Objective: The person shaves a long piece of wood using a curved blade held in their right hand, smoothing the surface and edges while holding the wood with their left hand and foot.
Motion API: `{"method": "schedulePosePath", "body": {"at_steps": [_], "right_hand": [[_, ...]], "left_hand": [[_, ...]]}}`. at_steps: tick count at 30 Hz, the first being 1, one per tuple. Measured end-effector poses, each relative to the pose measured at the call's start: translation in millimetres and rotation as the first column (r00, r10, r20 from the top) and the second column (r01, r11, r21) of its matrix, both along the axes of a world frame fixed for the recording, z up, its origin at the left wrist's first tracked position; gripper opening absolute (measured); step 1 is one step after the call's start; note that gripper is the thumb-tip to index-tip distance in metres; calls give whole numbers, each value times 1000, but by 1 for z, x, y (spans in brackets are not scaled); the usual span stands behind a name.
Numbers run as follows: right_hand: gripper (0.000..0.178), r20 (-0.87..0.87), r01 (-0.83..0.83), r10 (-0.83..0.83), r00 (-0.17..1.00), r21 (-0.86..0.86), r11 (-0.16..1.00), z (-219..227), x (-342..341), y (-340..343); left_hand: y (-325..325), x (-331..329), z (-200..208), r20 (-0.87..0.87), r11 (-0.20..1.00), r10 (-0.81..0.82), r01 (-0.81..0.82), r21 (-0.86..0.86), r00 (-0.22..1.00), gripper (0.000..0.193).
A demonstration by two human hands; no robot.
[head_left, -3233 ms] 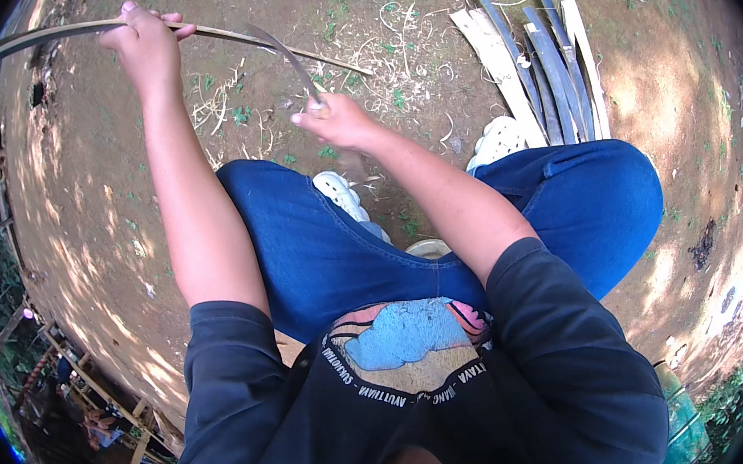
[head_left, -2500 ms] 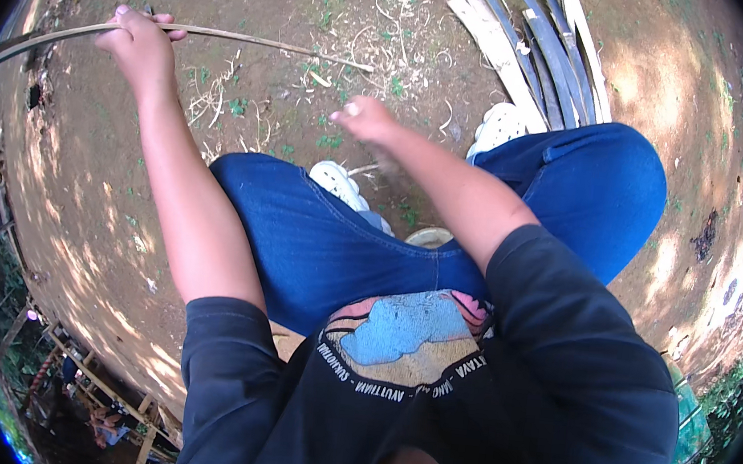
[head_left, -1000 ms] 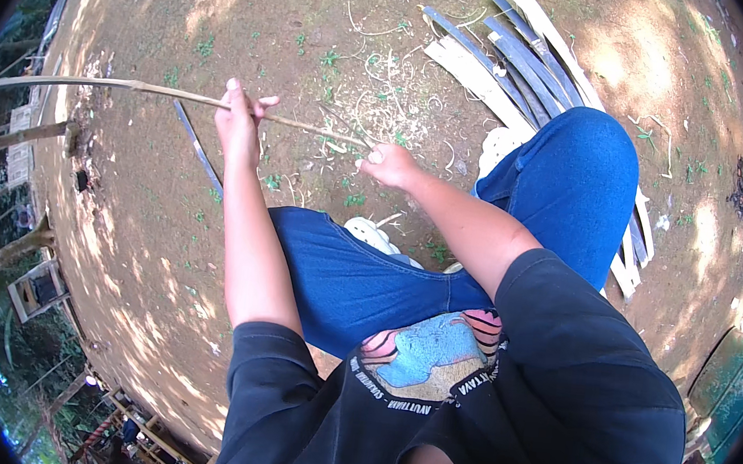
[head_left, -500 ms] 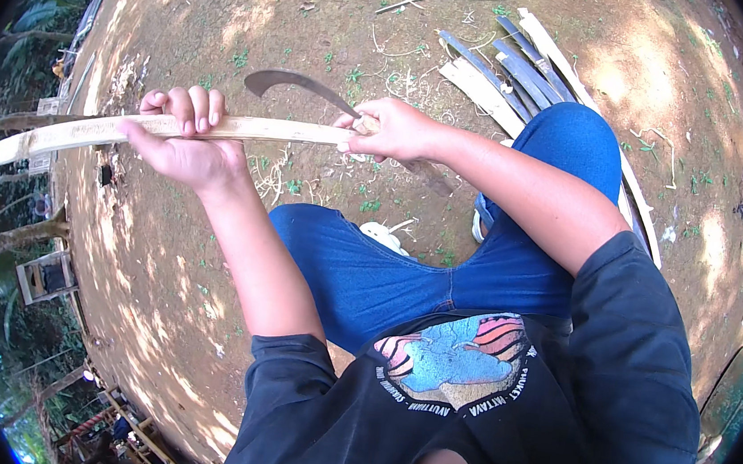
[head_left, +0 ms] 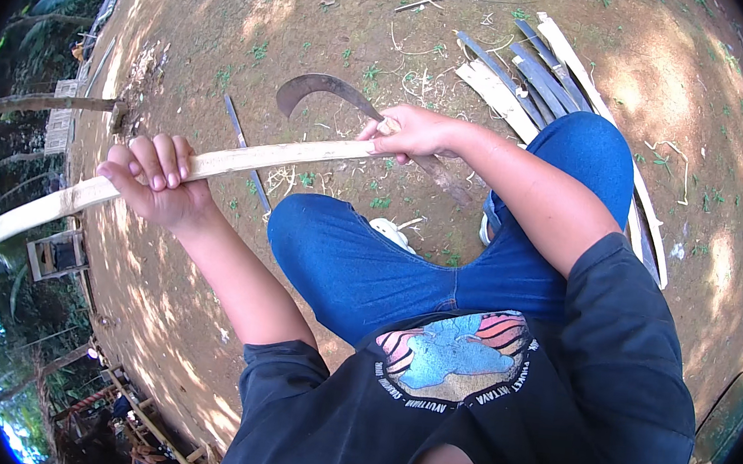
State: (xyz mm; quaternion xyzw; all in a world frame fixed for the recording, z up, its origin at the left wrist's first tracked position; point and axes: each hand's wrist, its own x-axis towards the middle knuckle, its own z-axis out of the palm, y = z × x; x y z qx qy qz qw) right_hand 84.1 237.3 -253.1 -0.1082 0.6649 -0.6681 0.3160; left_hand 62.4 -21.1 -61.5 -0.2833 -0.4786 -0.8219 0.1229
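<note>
Half a second ago your hands were closer together on the pale bamboo strip [head_left: 262, 158]; now your left hand [head_left: 162, 180] wraps it farther out to the left, fingers curled over the broad light face. Your right hand [head_left: 417, 133] closes around the sickle [head_left: 314, 85] by its handle, its thumb at the strip's right end, though you cannot tell how firmly it pinches there. The strip slants across in front of you, above your left knee, with more of it bare between your hands and the curved blade apart from it, so no cut seems underway.
</note>
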Motion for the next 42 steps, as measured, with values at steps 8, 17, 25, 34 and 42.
{"method": "schedulePosePath", "body": {"at_steps": [8, 17, 25, 34, 42], "right_hand": [[28, -488, 535, -372, 789, 248, 808, -9, 18, -5], [47, -672, 420, -215, 708, 156, 894, 48, 25, -37], [28, -531, 532, -327, 782, 295, 793, -19, -14, -20], [21, -502, 524, -303, 810, 390, 757, -17, -21, -2], [24, -520, 445, -294, 802, 193, 874, 30, 6, -54]], "left_hand": [[19, 7, 25, 2, 815, 579, -579, 34, 815, 50], [40, 5, 41, -131, 746, 666, -659, 99, 734, 49], [25, 19, 59, -136, 756, 654, -637, 146, 744, 51], [-6, 32, 86, -184, 855, 513, -481, 193, 839, 49], [-24, 33, 79, -162, 811, 584, -560, 170, 796, 51]]}}
